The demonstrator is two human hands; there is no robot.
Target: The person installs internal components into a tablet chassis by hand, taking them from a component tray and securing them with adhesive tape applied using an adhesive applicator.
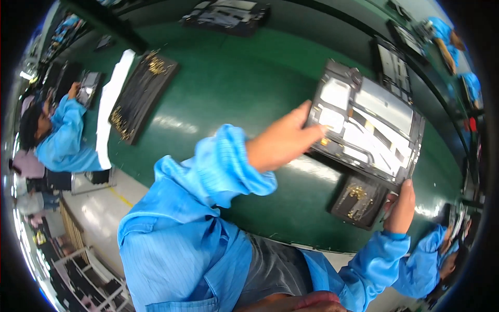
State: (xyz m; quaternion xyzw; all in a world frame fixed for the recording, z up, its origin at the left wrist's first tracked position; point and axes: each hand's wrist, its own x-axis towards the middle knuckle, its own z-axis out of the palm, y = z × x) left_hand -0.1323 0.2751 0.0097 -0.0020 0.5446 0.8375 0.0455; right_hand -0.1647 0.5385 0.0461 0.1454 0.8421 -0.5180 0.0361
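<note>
A flat black rectangular device housing [387, 106] with silver and white panels inside is held tilted above the green table, right of the middle. My left hand [283, 139] is closed on its left edge, the thumb lying over the rim. At the near right corner, my right hand [401, 210] grips the same housing, with part of its fingers hidden beneath. Below the housing's near edge is a small dark tray [339, 207] of gold-coloured small parts, partly covered from view. The housing and my left hand are slightly blurred.
A long black tray [139, 93] with gold-coloured small parts lies at the left, beside a white strip [110, 104]. Similar housings lie at the far edge [226, 15] and far right [392, 67]. Co-workers in blue sleeves sit at left [65, 138] and lower right [421, 268].
</note>
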